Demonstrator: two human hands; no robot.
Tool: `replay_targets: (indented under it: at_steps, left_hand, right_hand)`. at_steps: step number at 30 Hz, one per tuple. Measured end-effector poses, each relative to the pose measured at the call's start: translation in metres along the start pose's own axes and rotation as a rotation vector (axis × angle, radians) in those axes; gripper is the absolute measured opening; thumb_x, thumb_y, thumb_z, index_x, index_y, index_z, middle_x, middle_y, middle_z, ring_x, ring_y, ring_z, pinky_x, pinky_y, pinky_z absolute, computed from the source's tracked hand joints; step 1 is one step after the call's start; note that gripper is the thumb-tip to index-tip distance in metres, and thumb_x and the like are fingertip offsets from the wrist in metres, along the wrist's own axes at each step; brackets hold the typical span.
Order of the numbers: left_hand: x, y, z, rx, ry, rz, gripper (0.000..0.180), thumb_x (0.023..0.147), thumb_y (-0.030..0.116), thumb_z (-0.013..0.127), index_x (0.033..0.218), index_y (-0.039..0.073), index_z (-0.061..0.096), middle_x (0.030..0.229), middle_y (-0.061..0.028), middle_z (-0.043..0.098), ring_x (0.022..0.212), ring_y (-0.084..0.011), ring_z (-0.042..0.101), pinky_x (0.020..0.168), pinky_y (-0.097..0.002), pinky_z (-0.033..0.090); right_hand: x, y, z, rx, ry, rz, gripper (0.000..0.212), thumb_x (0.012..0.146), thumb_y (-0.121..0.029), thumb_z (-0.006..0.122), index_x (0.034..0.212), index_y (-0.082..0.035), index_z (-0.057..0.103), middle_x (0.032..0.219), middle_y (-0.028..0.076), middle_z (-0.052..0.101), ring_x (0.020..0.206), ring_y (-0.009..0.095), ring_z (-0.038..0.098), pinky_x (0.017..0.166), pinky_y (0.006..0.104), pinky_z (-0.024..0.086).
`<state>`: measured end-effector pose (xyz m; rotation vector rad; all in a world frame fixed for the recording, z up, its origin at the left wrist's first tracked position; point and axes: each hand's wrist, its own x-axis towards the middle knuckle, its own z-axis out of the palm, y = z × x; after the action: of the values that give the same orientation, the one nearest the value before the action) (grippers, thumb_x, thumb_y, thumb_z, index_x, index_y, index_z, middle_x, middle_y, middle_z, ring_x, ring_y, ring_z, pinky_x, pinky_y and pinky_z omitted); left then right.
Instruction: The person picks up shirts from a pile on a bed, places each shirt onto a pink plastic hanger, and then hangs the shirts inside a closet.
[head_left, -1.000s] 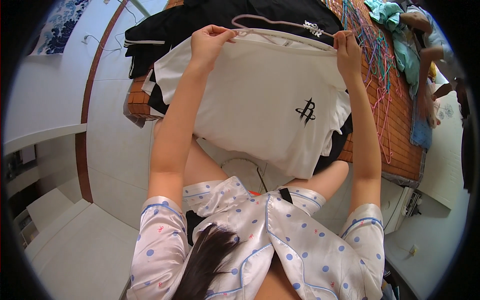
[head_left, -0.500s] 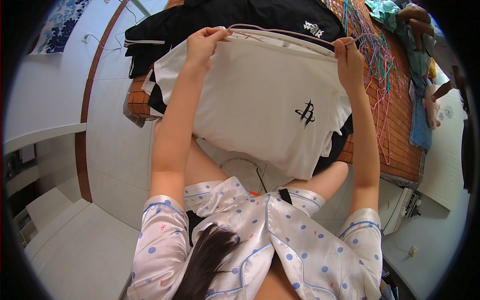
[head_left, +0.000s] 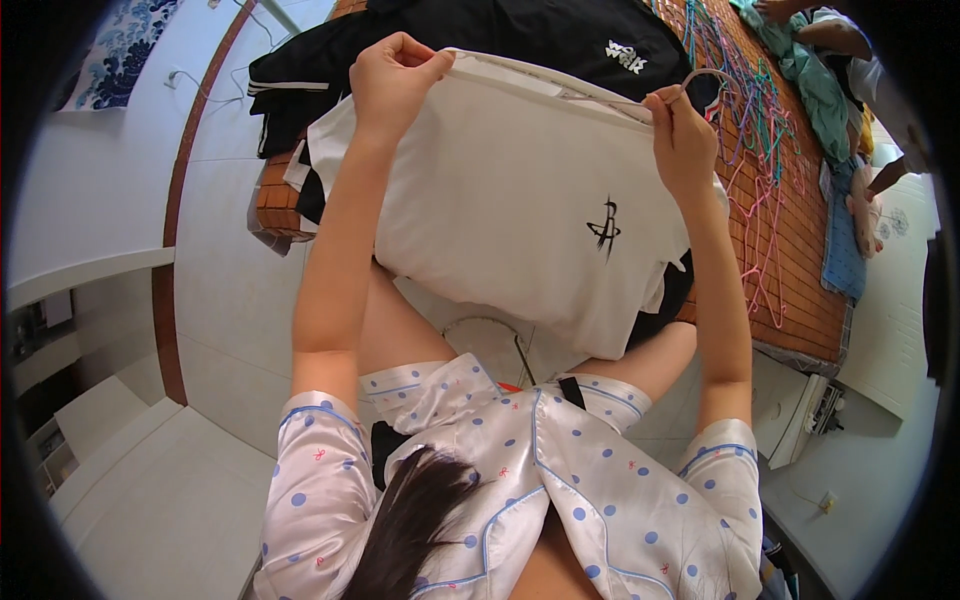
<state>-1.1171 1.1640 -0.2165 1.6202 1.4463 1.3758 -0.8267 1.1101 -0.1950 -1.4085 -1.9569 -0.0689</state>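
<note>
A white T-shirt point(head_left: 490, 190) with a small black emblem is spread in front of me, its top edge raised between my two hands. At the left end of that edge, my left hand point(head_left: 395, 85) is closed, pinching the white fabric. My right hand point(head_left: 687, 140) is closed on a pale pinkish clothes hanger point(head_left: 712, 73) and lies against the shirt's edge. The hanger's hook curves up beside the right fingers. Part of its thin bar shows at the shirt's opening, and the rest is hidden inside the cloth.
Black garments point(head_left: 500, 30) lie behind the shirt on a brown woven-mat surface point(head_left: 800, 310). Several coloured hangers point(head_left: 765, 190) are heaped to the right. Beyond them, another person's arm point(head_left: 840, 38) is near green cloth point(head_left: 820, 95). A white cabinet point(head_left: 150, 500) stands at lower left.
The hanger's long bar, earlier above the shirt's edge, is now mostly inside the shirt. My hands have shifted left, the left one slightly upward. The other person's arm has moved.
</note>
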Motion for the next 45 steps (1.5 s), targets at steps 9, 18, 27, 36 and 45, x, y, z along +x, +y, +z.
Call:
replay_targets:
  at_steps: [9,18,27,36,45]
  left_hand:
    - [0.0,0.029,0.001,0.502,-0.124,0.113,0.031,0.079,0.033,0.058,0.059,0.01,0.055,0.049,-0.0007,0.049,0.046,-0.0132,0.048,0.049,-0.028,0.037]
    - [-0.011,0.045,0.032,0.363,-0.01,0.473,0.032,0.08,0.032,0.064,0.062,0.007,0.057,0.057,-0.0022,0.054,0.054,-0.0151,0.05,0.051,-0.0295,0.039]
    - [-0.005,0.016,0.019,0.387,-0.25,0.565,0.028,0.085,0.034,0.059,0.103,0.014,0.067,0.083,-0.0041,0.066,0.072,-0.0156,0.061,0.063,-0.0255,0.047]
    - [-0.004,0.015,0.008,0.076,-0.214,0.381,0.018,0.082,0.023,0.064,0.093,0.01,0.07,0.068,-0.0035,0.063,0.057,-0.0103,0.056,0.05,-0.0175,0.041]
    - [-0.01,0.009,0.002,0.247,-0.029,0.537,0.014,0.076,0.026,0.069,0.078,0.012,0.07,0.058,0.0011,0.058,0.049,-0.0079,0.049,0.045,-0.0205,0.037]
  right_hand:
    - [0.018,-0.02,0.006,0.086,-0.002,0.068,0.017,0.089,-0.021,0.054,0.083,-0.006,0.055,0.065,0.006,0.061,0.055,0.023,0.058,0.05,0.0284,0.043]
    - [0.037,-0.04,0.019,0.18,-0.045,0.107,0.021,0.089,-0.027,0.053,0.083,-0.007,0.058,0.063,0.007,0.06,0.054,0.025,0.057,0.05,0.0307,0.042]
    - [0.041,-0.036,0.011,0.373,-0.088,0.178,0.019,0.091,-0.021,0.054,0.088,-0.004,0.062,0.058,-0.002,0.052,0.053,0.003,0.043,0.048,0.0193,0.032]
    - [0.037,-0.023,0.009,0.599,-0.118,0.199,0.02,0.09,-0.022,0.056,0.089,-0.004,0.062,0.064,-0.001,0.057,0.058,0.004,0.049,0.051,0.0184,0.035]
    - [0.017,0.007,-0.005,0.455,-0.125,0.111,0.024,0.085,-0.023,0.062,0.104,-0.007,0.064,0.087,0.002,0.063,0.08,0.009,0.054,0.07,0.0223,0.042]
